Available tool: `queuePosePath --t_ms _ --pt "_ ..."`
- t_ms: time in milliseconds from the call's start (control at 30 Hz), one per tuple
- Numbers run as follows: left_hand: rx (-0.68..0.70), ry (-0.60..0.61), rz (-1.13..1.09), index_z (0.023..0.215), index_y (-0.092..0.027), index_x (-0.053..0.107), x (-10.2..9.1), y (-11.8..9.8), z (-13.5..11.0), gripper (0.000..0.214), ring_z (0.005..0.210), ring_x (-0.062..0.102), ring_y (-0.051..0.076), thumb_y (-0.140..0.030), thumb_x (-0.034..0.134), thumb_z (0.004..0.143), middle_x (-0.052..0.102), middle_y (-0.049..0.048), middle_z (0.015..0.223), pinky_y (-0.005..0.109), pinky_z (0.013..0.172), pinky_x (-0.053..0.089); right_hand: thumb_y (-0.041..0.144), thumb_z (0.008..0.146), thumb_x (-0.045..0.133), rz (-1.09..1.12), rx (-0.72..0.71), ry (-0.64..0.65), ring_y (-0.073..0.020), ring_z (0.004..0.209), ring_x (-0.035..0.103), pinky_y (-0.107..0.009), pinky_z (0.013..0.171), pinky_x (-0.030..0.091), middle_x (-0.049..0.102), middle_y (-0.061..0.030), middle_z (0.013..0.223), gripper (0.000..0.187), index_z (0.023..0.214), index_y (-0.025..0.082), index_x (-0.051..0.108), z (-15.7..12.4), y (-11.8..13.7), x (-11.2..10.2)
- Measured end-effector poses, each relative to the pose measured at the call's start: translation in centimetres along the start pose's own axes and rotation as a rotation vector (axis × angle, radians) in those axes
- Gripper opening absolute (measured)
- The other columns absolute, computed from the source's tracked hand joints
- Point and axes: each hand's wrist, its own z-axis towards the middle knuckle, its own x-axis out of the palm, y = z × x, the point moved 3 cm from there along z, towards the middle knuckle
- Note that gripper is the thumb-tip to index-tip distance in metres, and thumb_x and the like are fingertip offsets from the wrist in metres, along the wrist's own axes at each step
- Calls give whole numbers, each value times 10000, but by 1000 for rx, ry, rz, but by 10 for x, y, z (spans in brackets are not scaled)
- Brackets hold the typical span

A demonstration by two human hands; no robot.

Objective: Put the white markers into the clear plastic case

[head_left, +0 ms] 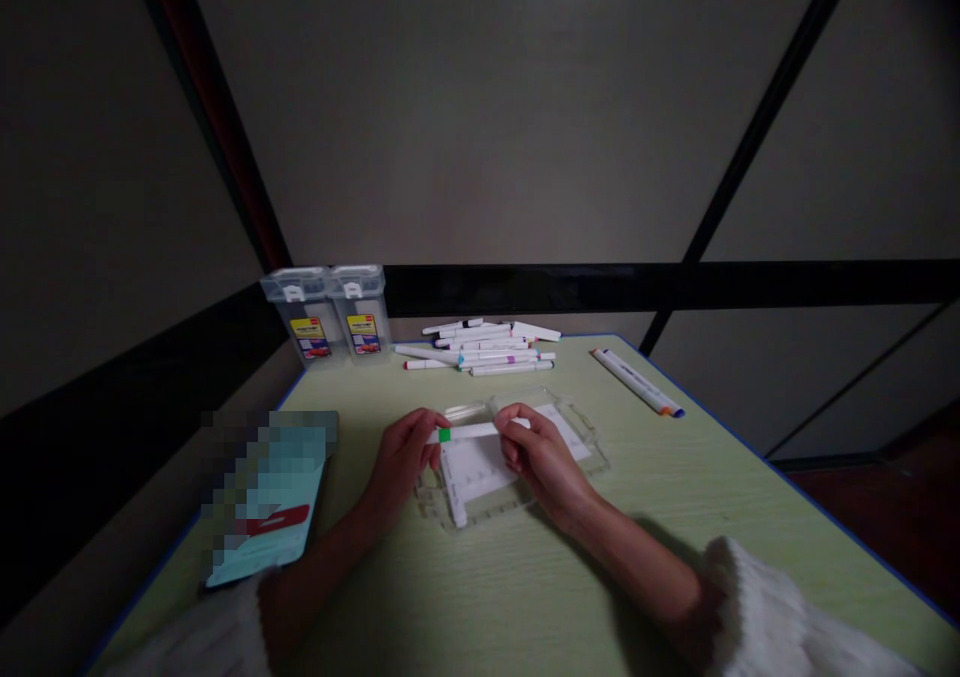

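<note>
Between my two hands a white marker (476,431) with a green band near its left end is held level. My left hand (405,454) pinches the end by the green band. The fingers of my right hand (541,462) are closed round the other end. Below them, a clear plastic case (592,455) lies on the table with a white sheet (480,472) in it. Another white marker (454,497) rests along the case's left side. Part of the case is hidden behind my right hand.
A pile of white markers (495,342) lies at the table's back edge. Two lidded clear boxes (330,327) stand at the back left. A tablet-like device (274,517), partly pixelated, lies at the left. A few markers (637,382) lie together on the right.
</note>
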Motion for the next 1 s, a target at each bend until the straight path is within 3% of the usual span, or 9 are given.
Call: queuePosePath --t_ms 267,500,1000 --pt "41 21 36 708 -138 562 -1 5 3 251 393 355 63 -381 496 721 400 -64 424 176 395 261 407 681 551 32 3 48 -35 309 141 -194 336 82 275 118 320 251 621 175 473 0 -1 0" --pt "49 18 12 720 -143 549 -2 7 5 220 421 393 72 -360 515 705 413 -64 447 181 413 300 261 622 522 27 -4 26 -40 306 228 -190 342 130 346 93 320 103 593 166 494 2 -1 -1" --pt "28 52 -13 723 -141 547 -2 9 5 211 395 370 70 -344 489 723 376 -77 399 175 402 278 224 592 538 44 -5 -5 -43 339 270 -189 370 174 379 86 348 72 610 167 498 2 -2 -1"
